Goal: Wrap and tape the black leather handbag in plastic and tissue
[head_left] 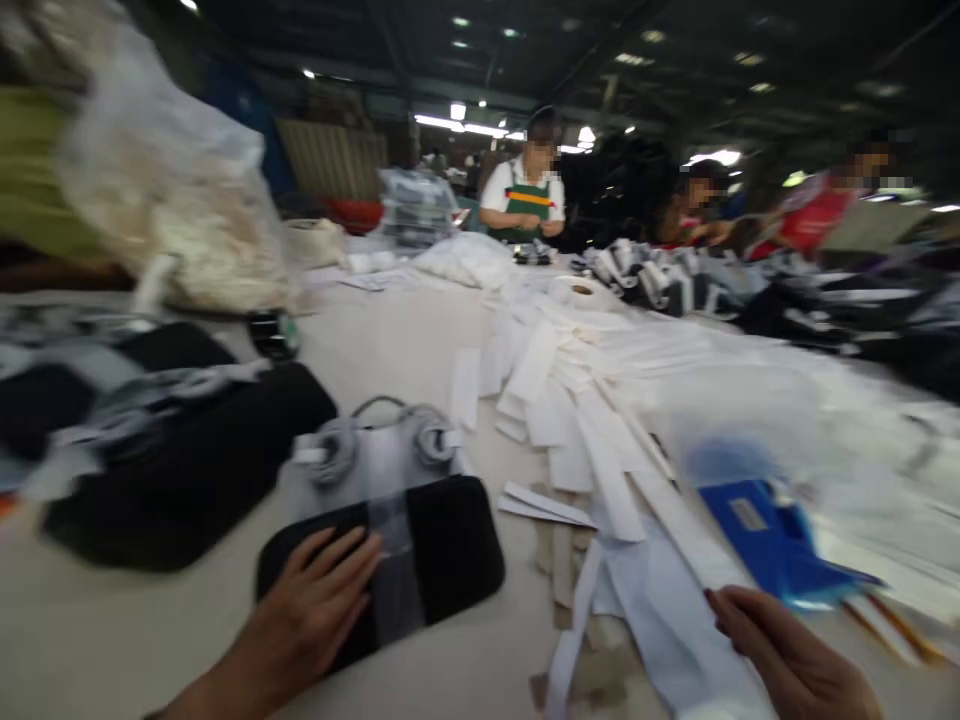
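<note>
My left hand point(319, 595) rests with fingers stretched out on a black rounded case point(457, 545). A translucent band point(394, 560) wraps around the middle of this case. Behind it, grey rolled straps point(334, 450) and a thin dark loop stick up. On the right, my right hand point(787, 640) pinches a long white strip point(697, 535) between thumb and fingers. More loose white strips point(544, 400) lie in an overlapping heap between the hands and beyond. The picture is somewhat blurred.
More black cases point(195, 460) with grey straps lie at left, near a tape roll point(274, 335) and a large clear bag point(180, 190). A blue pouch point(765, 540) and plastic sheeting point(750, 400) are at right. Across the table point(360, 330), a person point(525, 195) and others work beside piled goods.
</note>
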### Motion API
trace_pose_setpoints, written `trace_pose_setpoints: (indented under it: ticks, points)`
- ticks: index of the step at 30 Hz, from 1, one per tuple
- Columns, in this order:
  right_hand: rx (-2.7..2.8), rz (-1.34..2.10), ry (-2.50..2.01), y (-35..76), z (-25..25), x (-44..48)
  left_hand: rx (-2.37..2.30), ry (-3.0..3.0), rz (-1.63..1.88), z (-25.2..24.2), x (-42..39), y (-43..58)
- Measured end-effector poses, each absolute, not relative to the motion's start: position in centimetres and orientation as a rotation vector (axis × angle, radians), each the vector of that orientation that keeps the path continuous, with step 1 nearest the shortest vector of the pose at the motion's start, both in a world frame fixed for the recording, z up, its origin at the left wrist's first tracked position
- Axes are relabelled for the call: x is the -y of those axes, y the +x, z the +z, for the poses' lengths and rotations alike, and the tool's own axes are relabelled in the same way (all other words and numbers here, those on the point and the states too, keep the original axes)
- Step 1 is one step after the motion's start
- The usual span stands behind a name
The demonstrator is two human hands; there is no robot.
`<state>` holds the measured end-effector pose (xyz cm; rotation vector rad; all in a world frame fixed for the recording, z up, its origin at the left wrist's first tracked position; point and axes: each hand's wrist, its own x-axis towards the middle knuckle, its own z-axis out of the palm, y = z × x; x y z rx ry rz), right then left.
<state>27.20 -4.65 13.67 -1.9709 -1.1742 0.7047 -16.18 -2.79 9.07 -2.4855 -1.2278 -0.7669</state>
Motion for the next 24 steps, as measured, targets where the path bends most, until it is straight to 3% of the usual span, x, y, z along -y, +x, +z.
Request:
trace_pose_setpoints:
  ticks: [5, 9, 14, 24]
  points:
    - [1.354, 1.375, -1.376, 8.1, 15.7, 2.1, 1.327, -2.533, -0.573, 9.8, 3.1, -17.2]
    - [1.057, 1.668, -1.244, -0.7, 13.2, 0.8, 1.372, -2.537, -0.551, 9.5, 3.2, -17.1]
    - [0.842, 1.742, -1.423, -3.0, 9.5, 0.8, 1.365, -2.587, -0.554, 8.3, 3.4, -17.8]
    - [0.856, 1.672, -1.611, -3.7, 9.3, 0.6, 1.349, -2.610, -0.576, 8.2, 3.1, -17.9]
